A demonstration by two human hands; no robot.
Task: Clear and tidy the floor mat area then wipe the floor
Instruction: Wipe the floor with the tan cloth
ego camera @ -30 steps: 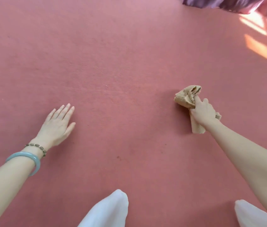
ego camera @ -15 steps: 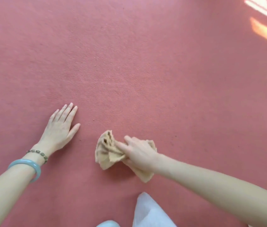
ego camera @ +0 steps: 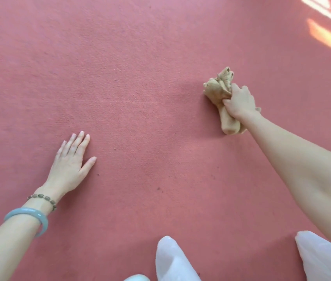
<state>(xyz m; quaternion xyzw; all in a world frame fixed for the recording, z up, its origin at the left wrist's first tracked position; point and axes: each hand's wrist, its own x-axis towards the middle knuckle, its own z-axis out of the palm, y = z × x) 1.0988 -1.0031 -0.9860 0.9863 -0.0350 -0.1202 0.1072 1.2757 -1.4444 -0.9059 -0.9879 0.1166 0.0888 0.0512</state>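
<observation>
The person kneels on the red carpeted floor (ego camera: 140, 67), white-trousered knees (ego camera: 172, 258) at the near edge. The left hand (ego camera: 70, 161) lies flat at the near left, palm down, fingers straight and together, thumb out. It holds nothing; I'd say it is planted there as a prop, taking the body's weight so the other arm can reach. A pale green bangle (ego camera: 28, 218) and a bead bracelet (ego camera: 43, 199) sit on that wrist.

Out at the far right, the right hand (ego camera: 239, 102) has its fingers curled tight around a bunched tan rag (ego camera: 218, 88), gripped at its middle. One crumpled end fans out beyond the knuckles and the other trails back under the wrist. The rag is down against the floor, well apart from the left hand. Held in a wad like that, it gives a firm pad to press and drag, which suits the wiping part of the job.

A few dark specks (ego camera: 158, 188) dot the floor between the arms, so the middle stretch likely needs a pass. Sunlight (ego camera: 327, 37) falls across the far right corner.
</observation>
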